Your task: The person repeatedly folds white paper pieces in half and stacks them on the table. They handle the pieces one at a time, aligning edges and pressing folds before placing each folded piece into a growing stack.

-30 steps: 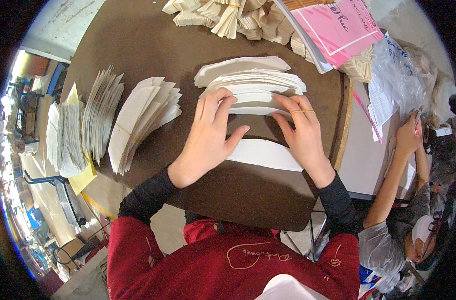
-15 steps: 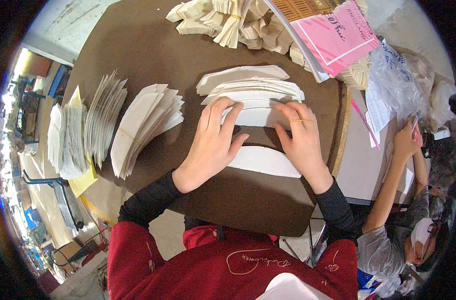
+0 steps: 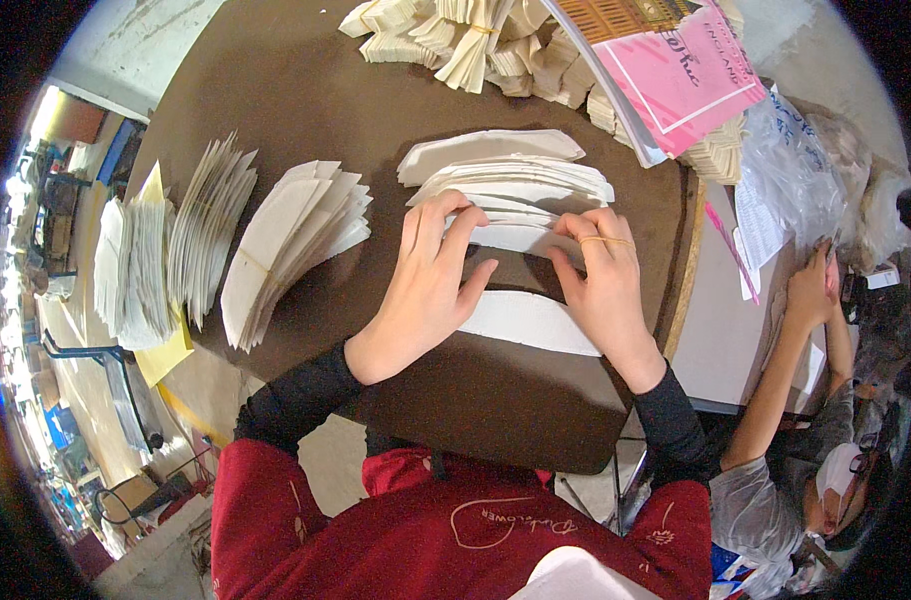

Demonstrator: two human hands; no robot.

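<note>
Left hand (image 3: pixel 420 285): fingers bent, tips down on the near left part of the fan (image 3: pixel 515 172) of curved white strips, thumb standing apart from them. Right hand (image 3: pixel 603 290): fingers curled at the fan's near right end, a thin band (image 3: pixel 607 240) across them; whether the thumb pinches a strip there, cannot tell. Fan lies flat on the brown table (image 3: pixel 305 100), just beyond both hands, strips overlapping in steps from near to far. They look like paper or thin card: light, probably springy along the curve, easily creased at the ends, apt to slide over one another. Best hold, I judge, is a light one at both short ends, tips on the exposed near edge; a squeeze at mid-length could buckle a strip. Nearer, between the wrists, one loose strip (image 3: pixel 530 322) lies apart from the fan. To the left, a banded bundle (image 3: pixel 285 250) with its strips splayed; past it, more bundles (image 3: pixel 210 235) and a yellow sheet (image 3: pixel 165 357). Far side, a cream pile (image 3: pixel 475 45), with a pink notebook (image 3: pixel 675 80) to its right. Far right, a co-worker's hand (image 3: pixel 810 295) near clear plastic (image 3: pixel 795 165).
</note>
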